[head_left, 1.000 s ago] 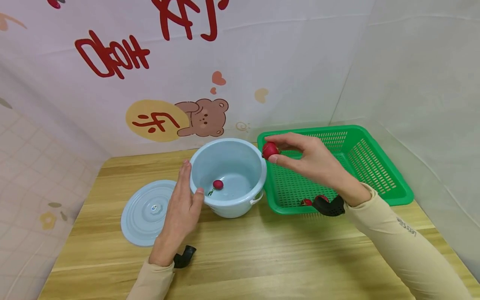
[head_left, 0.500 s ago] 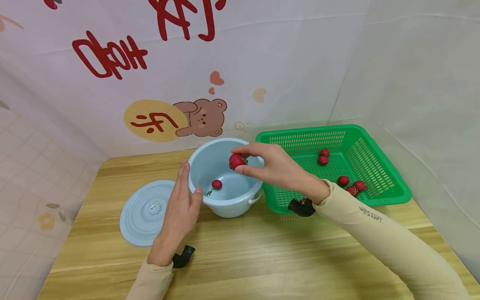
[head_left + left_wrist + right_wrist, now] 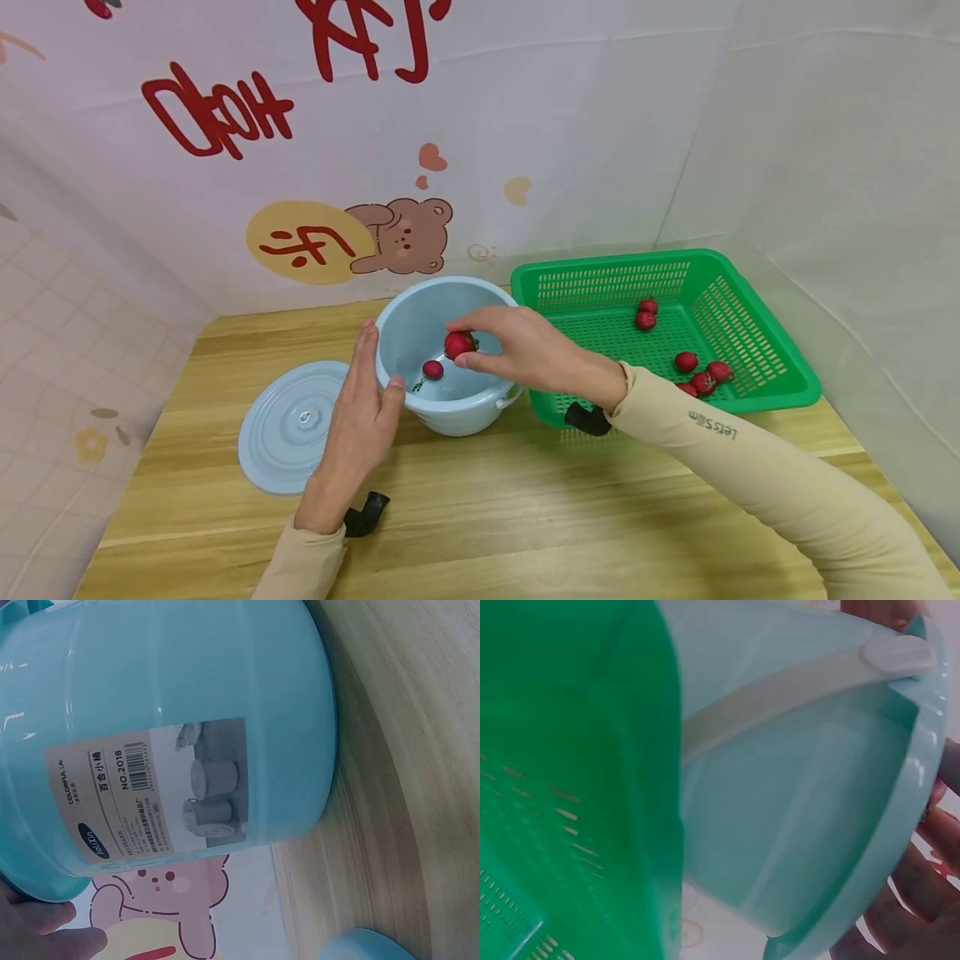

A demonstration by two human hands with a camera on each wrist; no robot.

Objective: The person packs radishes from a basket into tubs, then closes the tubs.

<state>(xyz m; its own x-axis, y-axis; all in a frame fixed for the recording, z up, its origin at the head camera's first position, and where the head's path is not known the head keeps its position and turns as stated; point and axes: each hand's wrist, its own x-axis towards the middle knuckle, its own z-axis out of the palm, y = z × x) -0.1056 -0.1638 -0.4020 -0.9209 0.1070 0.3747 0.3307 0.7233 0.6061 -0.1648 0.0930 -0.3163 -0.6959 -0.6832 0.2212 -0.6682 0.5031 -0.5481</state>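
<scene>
In the head view a light blue bucket (image 3: 459, 422) stands on the wooden table with one small red radish (image 3: 432, 369) lying inside, its green stem toward the left. My right hand (image 3: 528, 354) pinches another red radish (image 3: 459, 344) between thumb and fingers, over the bucket's opening. In the right wrist view that radish is mostly hidden beyond the rim. My left hand (image 3: 360, 417), fingers straight, rests against the bucket's left rim. The left wrist view shows its fingers (image 3: 45, 922) beside the rim and the bucket's label (image 3: 150, 791).
A green perforated basket (image 3: 806, 383) stands right of the bucket with several red radishes (image 3: 686, 362) in it. The round blue lid (image 3: 281, 442) lies on the table at the left, partly behind my left hand. A printed white cloth wall (image 3: 600, 125) rises behind.
My right hand has carried the radish leftward from above the green basket, then lower over the bucket. My left hand stays at the rim.
</scene>
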